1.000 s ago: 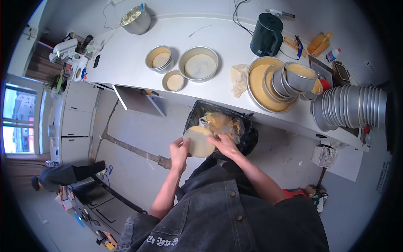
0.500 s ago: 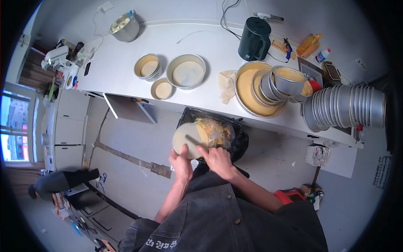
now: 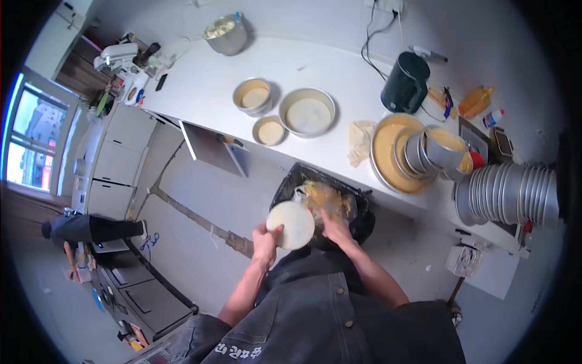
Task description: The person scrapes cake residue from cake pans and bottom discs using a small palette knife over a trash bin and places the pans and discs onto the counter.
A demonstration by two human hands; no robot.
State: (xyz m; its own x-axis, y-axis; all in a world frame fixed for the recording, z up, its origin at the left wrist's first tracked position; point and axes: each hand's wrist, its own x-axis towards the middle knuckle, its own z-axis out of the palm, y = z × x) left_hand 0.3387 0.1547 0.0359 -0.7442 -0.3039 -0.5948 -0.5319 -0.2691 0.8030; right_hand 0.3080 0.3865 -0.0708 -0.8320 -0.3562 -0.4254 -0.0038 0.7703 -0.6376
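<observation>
My left hand (image 3: 265,244) grips a round, pale cake-pan base (image 3: 292,225) by its edge, the thumb lying on its upper face. The base is held tilted at the near left side of a bin (image 3: 290,182) lined with a black bag. My right hand (image 3: 336,231) is over the bin, just right of the base and apart from it. Its fingers look closed, with a blurred shape beyond them that I cannot make out. Yellowish cake scraps (image 3: 334,198) and clear plastic lie in the bin.
On the white counter (image 3: 200,85) stand round cake pans (image 3: 308,112), a metal bowl (image 3: 226,36), a dark kettle (image 3: 405,84), stacked filled pans (image 3: 388,148) and a row of nested pans (image 3: 506,191). A cabinet door (image 3: 213,145) hangs open. Another person (image 3: 91,229) is at the far left.
The yellow layer on the pan base's right side is gone from it. My right hand has moved off the base, right over the bin. My view has shifted.
</observation>
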